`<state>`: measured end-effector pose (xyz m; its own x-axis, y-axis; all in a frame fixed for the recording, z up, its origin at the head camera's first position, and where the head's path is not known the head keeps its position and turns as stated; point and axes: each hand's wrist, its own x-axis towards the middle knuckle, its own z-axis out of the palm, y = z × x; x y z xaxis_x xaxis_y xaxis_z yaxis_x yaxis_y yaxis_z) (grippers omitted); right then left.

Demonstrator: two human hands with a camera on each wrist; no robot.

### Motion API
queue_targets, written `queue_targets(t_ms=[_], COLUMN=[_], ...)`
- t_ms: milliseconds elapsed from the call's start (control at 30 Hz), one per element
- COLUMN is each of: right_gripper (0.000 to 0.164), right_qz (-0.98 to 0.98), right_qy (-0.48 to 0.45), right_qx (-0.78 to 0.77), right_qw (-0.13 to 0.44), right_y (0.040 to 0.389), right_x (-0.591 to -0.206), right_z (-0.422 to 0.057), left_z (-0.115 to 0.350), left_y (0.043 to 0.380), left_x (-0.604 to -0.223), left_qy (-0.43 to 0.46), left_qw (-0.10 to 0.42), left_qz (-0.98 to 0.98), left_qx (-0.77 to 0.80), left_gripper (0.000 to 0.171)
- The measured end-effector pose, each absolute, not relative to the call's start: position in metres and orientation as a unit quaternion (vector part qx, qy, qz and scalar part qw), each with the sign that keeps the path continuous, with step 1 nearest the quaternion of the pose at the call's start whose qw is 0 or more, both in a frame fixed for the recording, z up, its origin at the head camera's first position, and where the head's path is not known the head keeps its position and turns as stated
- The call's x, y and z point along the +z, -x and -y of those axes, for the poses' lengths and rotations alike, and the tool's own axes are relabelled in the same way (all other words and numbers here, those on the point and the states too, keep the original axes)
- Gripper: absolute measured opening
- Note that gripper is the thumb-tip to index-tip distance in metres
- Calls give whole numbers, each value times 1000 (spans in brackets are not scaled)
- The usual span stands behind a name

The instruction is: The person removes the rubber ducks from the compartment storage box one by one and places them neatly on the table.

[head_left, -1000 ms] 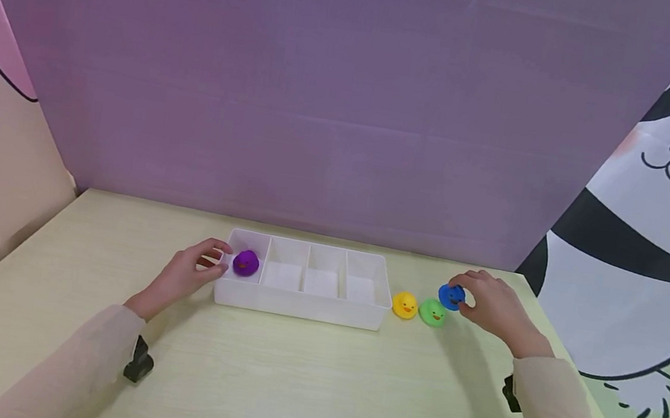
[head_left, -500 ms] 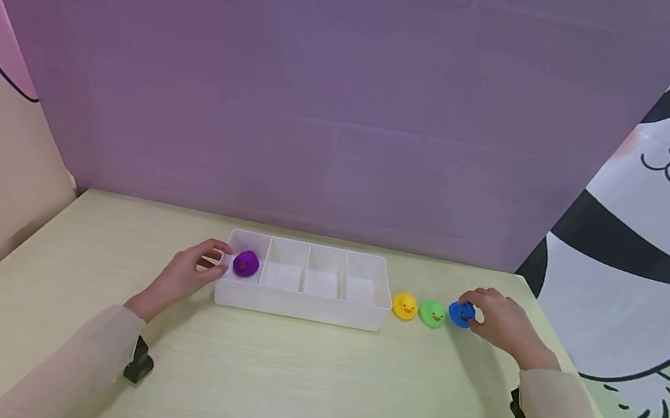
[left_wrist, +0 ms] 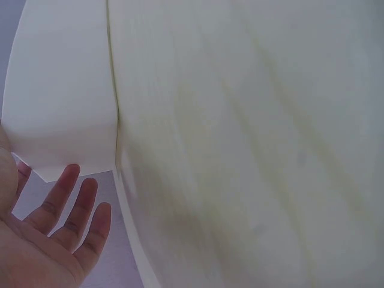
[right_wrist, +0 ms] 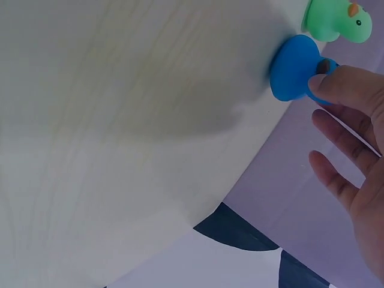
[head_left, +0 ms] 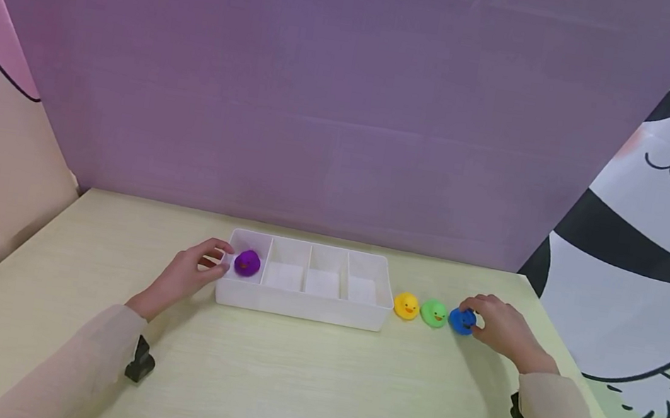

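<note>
At the right of the head view my right hand (head_left: 501, 329) pinches a blue rubber duck (head_left: 461, 320) by its head. The duck's base is at the tabletop; the right wrist view shows thumb and forefinger at the head, the other fingers loose. A green duck (head_left: 434, 314) and a yellow duck (head_left: 407, 306) stand in a row to its left. My left hand (head_left: 192, 273) touches the left end of a white four-part box (head_left: 302, 306), its fingers spread and relaxed in the left wrist view. A purple duck (head_left: 246, 263) sits in the box's leftmost compartment.
The pale wooden tabletop (head_left: 298, 382) ends at a purple cloth (head_left: 323, 107) behind the box. A panda-printed wall hanging (head_left: 640, 280) stands along the right side, close to the right forearm.
My right hand has brought the blue duck down and to the right, into line beside the green one. The left hand and the box have stayed in place.
</note>
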<state>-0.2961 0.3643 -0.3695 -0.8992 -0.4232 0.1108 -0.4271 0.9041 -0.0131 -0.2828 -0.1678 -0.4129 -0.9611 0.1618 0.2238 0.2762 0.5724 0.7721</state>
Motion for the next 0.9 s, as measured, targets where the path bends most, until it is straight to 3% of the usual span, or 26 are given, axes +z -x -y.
queue_targets(t_ms=[900], right_gripper=[36], right_qz=[972], right_qy=[-230], right_qx=[28], right_qw=[47], right_y=[298], right_x=[-371], right_z=[-366], left_z=[168], left_y=[283], left_x=[-413], left_qy=[121], left_qw=[61], left_qz=[885], left_qx=[-445], left_gripper=[28])
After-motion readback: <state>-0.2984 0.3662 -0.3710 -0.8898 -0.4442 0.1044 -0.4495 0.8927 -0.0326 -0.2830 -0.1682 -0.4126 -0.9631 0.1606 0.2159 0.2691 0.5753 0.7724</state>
